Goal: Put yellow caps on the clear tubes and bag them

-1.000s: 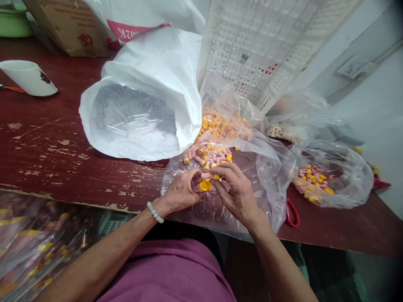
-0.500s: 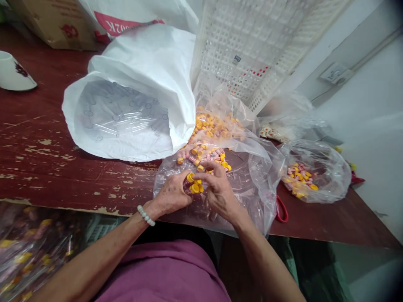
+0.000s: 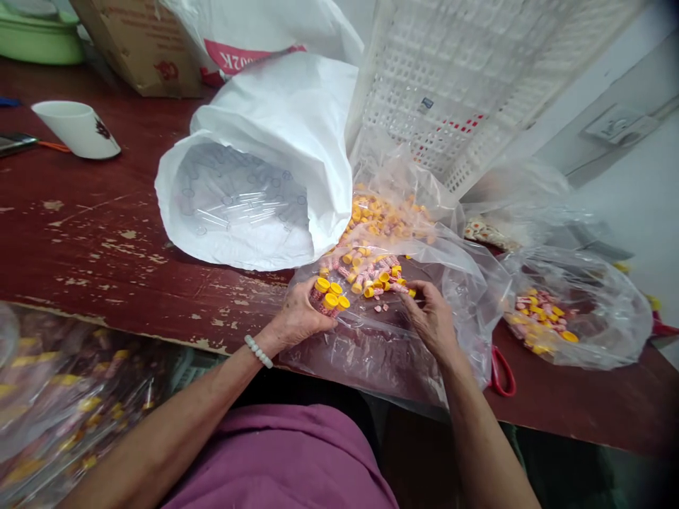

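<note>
My left hand (image 3: 301, 316) is wrapped round several yellow-capped tubes (image 3: 331, 297) with pink contents, caps facing up. To its right, my right hand (image 3: 431, 316) pinches a pink, yellow-capped tube (image 3: 400, 288) at the edge of a loose pile (image 3: 375, 267) of similar pieces. That pile lies on a clear plastic bag (image 3: 371, 353) spread over the table. Behind it are many more yellow caps (image 3: 390, 215) under clear plastic. A few small pink bits (image 3: 380, 308) lie between my hands.
An open white sack (image 3: 265, 170) with clear tubes lies behind my left hand. On the right are red-handled scissors (image 3: 503, 372) and a clear bag (image 3: 599, 311) of yellow and pink pieces. A white crate (image 3: 424, 92) leans behind; a white cup (image 3: 77, 129) stands left.
My right hand has moved right, away from the tubes in my left hand, to the loose pile, and now grips a tube there. The camera view has shifted left.
</note>
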Available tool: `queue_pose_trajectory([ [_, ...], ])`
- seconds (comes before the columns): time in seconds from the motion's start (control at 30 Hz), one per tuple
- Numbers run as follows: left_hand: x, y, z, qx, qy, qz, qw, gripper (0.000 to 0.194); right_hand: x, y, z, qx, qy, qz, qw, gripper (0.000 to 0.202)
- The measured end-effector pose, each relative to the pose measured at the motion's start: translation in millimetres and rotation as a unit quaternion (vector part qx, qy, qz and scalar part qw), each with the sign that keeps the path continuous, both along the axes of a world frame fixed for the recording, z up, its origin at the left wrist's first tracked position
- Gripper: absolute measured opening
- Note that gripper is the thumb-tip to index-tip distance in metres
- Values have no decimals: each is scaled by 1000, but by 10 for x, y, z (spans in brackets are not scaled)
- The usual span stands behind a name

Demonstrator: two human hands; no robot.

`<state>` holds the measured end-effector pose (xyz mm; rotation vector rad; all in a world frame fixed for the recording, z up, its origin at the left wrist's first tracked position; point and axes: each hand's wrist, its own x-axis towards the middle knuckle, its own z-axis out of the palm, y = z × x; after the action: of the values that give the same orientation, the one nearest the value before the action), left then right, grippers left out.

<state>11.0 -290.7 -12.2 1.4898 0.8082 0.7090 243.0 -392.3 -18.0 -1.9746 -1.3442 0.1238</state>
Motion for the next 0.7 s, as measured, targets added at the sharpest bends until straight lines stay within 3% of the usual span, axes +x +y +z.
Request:
queue_pose_trajectory([
  [0.07,6,-8,-21,70,31,-9,997,35,-250,-26,214,53,39,41,997,28],
  [0.17,17,-42,27,154,76,-41,984,28,-641,-35,499,82,5,165,983,19],
  [0.3,39,-82,104,239,129,-65,960,16,-927,-7,652,64,-63,254,963,24],
  [0.4,46,-88,108,255,128,-78,955,22,-950,-12,663,53,-72,274,958,36],
  [0.5,37,-89,88,239,121,-83,960,25,-961,-38,621,90,-63,224,968,37],
  [0.6,24,-94,62,228,116,-84,963,18,-1059,-37,489,96,-97,183,973,35],
  [0.7,8,-86,42,198,106,-86,971,18,-1172,7,342,66,-140,196,968,39],
])
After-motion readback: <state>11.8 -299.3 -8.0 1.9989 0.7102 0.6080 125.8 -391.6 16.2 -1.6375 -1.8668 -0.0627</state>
